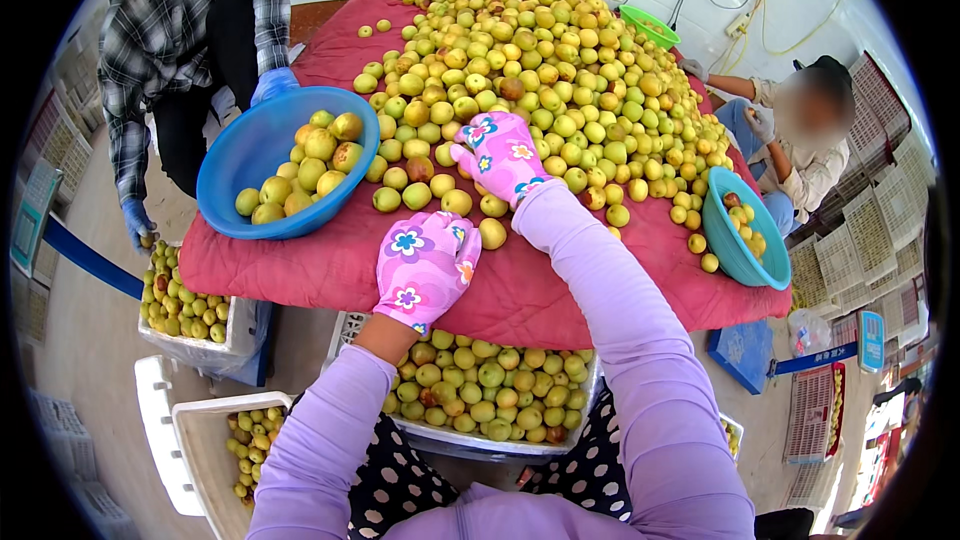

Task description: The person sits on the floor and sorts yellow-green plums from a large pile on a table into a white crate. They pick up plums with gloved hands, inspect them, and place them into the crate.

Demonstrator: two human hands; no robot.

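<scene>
A large heap of yellow-green round fruit [555,67] lies on a table covered with a red quilted cloth [525,292]. My right hand [501,154], in a pink flowered glove, reaches onto the near side of the heap, palm down; its fingertips are among the fruit, and whether it grips one is hidden. In a matching glove, my left hand [427,262] rests near the table's front edge with fingers curled; its palm is hidden. One loose fruit [492,233] lies just right of it. Below the table edge, before my knees, a white foam box [495,450] is full of the same fruit.
A blue plastic basin [217,187] with fruit stands at the left, a turquoise basin [776,270] at the right, a green one [660,36] behind. A gloved co-worker [172,37] is at the left, another [810,142] at the right. Foam boxes [195,435] and a scale [739,352] stand below.
</scene>
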